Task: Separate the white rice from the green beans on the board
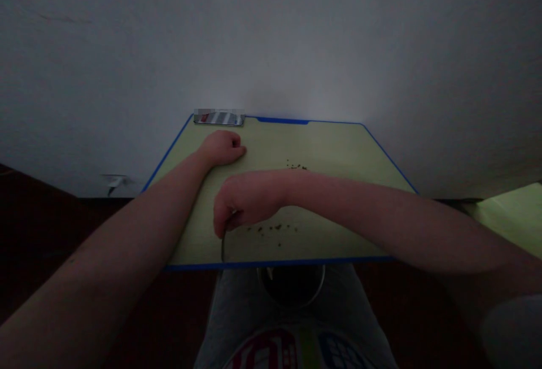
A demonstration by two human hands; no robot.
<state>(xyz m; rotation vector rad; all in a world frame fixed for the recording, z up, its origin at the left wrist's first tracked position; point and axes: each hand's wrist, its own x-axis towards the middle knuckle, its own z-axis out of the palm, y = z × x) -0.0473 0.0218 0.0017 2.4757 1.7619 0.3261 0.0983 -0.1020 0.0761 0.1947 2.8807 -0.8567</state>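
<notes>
My right hand (248, 200) reaches across the front left of the pale table (334, 143) and is closed on a thin, flat piece (223, 247). It stands nearly edge-on with its lower end at the table's front edge, so its kind does not show. Small brown crumbs (277, 227) lie scattered just right of that hand. More dark crumbs (298, 166) lie beyond the right wrist. My left hand (222, 148) rests as a fist on the far left of the tabletop, with no object showing in it.
A phone-like device (218, 118) lies at the back left corner. Below the front edge, a round container (292, 287) sits between my legs, dark inside. A white wall (296, 42) rises behind the table. A plug or cable end (116, 181) shows at the left.
</notes>
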